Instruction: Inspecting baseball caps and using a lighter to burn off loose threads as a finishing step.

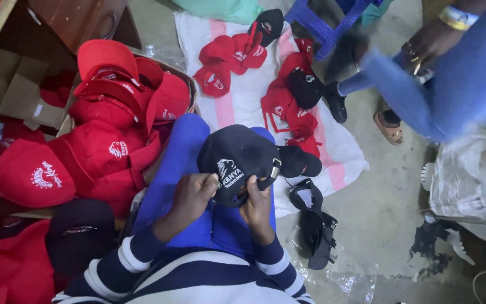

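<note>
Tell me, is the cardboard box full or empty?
Full. The cardboard box is heaped with red caps rising above its rim, some spilling over the side.

The dark navy cloth cap [234, 160] at the frame's centre looks matt, with white stitched embroidery and a dull metal strap buckle. The pile of red cloth caps [113, 135] at left is equally matt. Beneath the caps at top centre lies a white woven sack with pink stripes [237, 101], coarse-looking. The grey concrete floor [378, 197] is rough and stained. Brown cardboard boxes [26, 93] at upper left are dull.
</note>
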